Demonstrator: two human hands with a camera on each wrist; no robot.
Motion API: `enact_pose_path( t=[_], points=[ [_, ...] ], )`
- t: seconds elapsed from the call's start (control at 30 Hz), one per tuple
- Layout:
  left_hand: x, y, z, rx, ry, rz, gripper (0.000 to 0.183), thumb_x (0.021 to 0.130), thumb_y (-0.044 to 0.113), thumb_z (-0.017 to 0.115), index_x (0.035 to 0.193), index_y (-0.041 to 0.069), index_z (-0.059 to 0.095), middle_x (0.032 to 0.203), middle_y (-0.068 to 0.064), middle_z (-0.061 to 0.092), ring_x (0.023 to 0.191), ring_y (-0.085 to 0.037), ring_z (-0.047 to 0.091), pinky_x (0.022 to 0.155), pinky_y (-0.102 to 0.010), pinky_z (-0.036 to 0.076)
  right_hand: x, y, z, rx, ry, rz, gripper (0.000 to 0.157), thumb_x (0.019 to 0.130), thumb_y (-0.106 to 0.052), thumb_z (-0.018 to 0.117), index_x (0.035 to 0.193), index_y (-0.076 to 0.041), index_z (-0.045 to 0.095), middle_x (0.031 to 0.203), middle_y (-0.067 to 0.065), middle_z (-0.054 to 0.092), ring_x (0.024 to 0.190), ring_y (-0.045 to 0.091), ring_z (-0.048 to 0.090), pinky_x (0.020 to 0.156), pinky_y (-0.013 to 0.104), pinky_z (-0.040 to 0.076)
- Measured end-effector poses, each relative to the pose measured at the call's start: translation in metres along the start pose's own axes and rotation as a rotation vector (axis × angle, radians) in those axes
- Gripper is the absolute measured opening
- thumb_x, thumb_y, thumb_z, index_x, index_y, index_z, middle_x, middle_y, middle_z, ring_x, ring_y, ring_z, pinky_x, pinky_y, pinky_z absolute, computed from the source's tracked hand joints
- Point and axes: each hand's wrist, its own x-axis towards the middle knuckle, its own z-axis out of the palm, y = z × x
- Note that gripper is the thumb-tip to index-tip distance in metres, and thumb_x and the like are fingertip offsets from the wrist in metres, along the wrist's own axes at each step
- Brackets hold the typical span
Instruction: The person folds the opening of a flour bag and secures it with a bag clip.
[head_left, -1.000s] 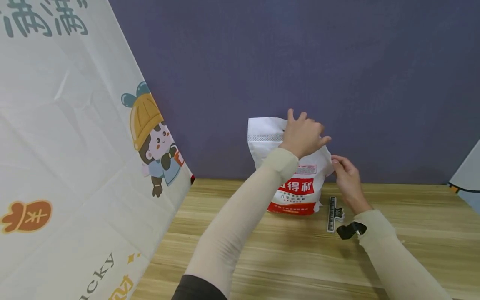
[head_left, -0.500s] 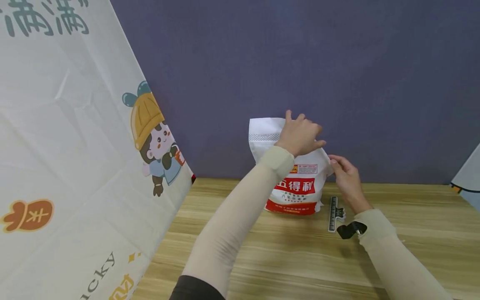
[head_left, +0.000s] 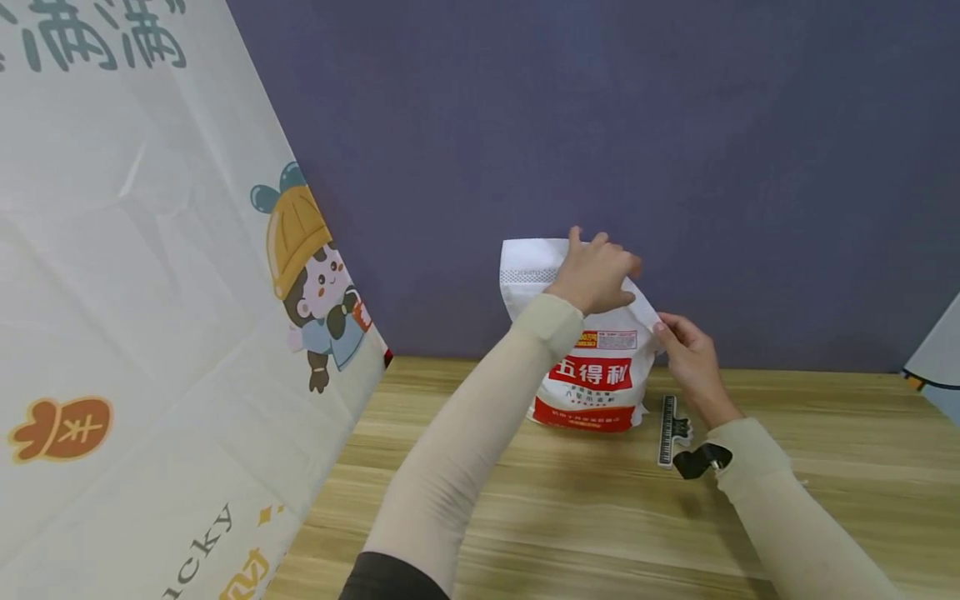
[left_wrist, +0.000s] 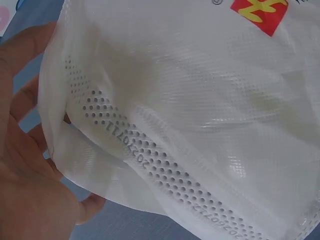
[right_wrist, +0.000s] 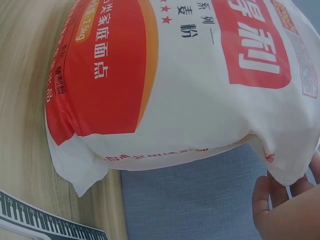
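Observation:
A white and red flour bag stands upright on the wooden table against the dark back wall. My left hand is at its top, fingers spread over the edge. In the left wrist view, the left fingers reach behind the creased white top, beside its band of small holes. At the bag's right side, my right hand pinches a corner of the plastic; the right wrist view shows the fingertips at that pointed corner. A clip with ruler marks lies on the table below the right hand.
To the left hangs a white printed sheet with a cartoon figure, reaching down to the table. The dark wall rises right behind the bag. Another white panel stands at the far right.
My left hand has shifted slightly left and down, and its lower right digit has drawn in. The bag's upper right edge now slants down toward my right hand, which keeps its hold.

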Motion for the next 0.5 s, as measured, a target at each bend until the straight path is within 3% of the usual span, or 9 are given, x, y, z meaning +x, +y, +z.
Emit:
enact_pose_path(
  t=[0.5],
  points=[
    [0.0022, -0.0052, 0.0085, -0.001, 0.035, 0.005, 0.036, 0.095, 0.045, 0.071, 0.129, 0.036, 0.069, 0.132, 0.013, 0.069, 0.129, -0.012, 0.052, 0.123, -0.054, 0.021, 0.0013, -0.0029, 0.0021, -0.026, -0.001, 0.041, 0.052, 0.107, -0.035, 0.052, 0.142, 0.003, 0.051, 0.105, -0.023, 0.055, 0.1, -0.003, 0.052, 0.082, 0.011, 0.046]
  ],
)
